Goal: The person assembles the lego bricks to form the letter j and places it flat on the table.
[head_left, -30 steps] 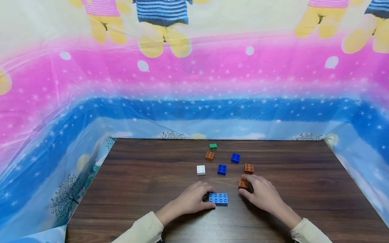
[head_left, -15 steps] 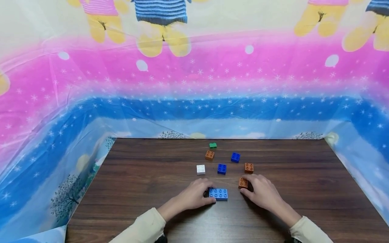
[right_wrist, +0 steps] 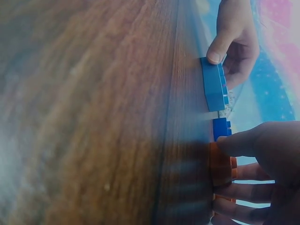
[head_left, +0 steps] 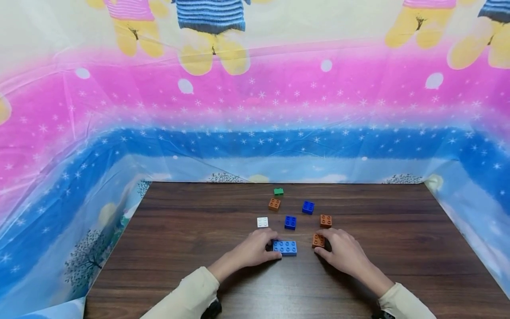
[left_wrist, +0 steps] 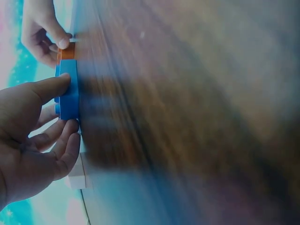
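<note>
In the head view my left hand pinches the left end of a light blue toy building brick, long, with two rows of studs facing up. The left wrist view shows the thumb on the near side of this light blue brick and fingers at its end. My right hand holds a small square orange-brown brick between thumb and fingers. A narrow gap parts the two held bricks on the table; the orange-brown one stands slightly farther from me. Part of its right side is hidden by the fingers.
Beyond the hands on the dark wooden table lie a white brick, two dark blue bricks, two more orange-brown bricks and a small green brick. A printed cloth stands around the table's back and sides.
My left hand has slid the light blue brick away from me, from below the orange-brown brick to almost level with it. The right hand stays in place with its brick.
</note>
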Motion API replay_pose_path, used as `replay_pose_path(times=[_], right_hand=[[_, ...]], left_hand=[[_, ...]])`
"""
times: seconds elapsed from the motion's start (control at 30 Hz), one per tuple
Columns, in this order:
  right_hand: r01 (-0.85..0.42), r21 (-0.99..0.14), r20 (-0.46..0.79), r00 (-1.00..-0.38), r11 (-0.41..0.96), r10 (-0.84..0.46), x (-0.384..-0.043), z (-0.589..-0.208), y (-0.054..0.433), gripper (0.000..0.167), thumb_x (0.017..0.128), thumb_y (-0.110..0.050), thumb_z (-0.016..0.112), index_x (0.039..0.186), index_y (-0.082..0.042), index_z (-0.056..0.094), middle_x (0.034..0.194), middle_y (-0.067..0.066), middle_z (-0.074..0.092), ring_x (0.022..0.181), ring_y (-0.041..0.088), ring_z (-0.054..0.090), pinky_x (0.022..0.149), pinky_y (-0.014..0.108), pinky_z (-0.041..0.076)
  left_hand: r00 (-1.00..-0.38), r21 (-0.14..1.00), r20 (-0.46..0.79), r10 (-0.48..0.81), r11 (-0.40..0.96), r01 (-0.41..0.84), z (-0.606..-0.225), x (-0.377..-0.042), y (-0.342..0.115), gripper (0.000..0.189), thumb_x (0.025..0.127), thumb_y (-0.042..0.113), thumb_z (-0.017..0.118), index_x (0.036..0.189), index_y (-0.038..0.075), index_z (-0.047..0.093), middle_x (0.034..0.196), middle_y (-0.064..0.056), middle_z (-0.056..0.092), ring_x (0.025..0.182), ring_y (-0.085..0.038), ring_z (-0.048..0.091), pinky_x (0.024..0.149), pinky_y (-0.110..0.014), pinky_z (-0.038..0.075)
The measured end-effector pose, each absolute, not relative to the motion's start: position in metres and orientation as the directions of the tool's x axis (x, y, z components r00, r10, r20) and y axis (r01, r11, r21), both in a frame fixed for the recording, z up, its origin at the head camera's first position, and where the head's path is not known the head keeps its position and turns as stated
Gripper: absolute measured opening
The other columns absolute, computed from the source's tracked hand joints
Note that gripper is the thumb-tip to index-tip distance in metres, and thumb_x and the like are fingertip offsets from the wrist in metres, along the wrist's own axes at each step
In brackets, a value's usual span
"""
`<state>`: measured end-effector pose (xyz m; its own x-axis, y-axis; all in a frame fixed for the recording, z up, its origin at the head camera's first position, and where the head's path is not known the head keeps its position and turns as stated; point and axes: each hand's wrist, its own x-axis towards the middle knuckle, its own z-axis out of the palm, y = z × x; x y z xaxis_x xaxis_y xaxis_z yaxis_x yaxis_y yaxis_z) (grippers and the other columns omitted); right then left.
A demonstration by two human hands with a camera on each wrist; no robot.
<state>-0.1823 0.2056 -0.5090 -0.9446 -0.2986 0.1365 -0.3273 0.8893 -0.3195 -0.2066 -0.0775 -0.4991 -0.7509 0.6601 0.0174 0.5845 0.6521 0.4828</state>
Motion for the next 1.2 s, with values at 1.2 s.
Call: replay_pose_path(times=[1.2], right_hand=[[-0.406, -0.428, 0.166, -0.914, 0.808, -0.371, -0.186, -0.489, 0.184, 0.038, 0.086, -0.027, 0.084, 0.120, -0.015, 0.074, 0.108, 0.001, 0.074, 0.088, 0.013, 0.070, 0.072, 0.036, 0.057]], left_hand=[[-0.775, 0.529, -0.004, 0.632, 0.659, 0.535, -0.499, -0.211, -0.078, 0.039, 0.091, 0.030, 0.080, 0.125, 0.014, 0.072, 0.113, 0.001, 0.071, 0.097, -0.010, 0.065, 0.083, -0.028, 0.052]])
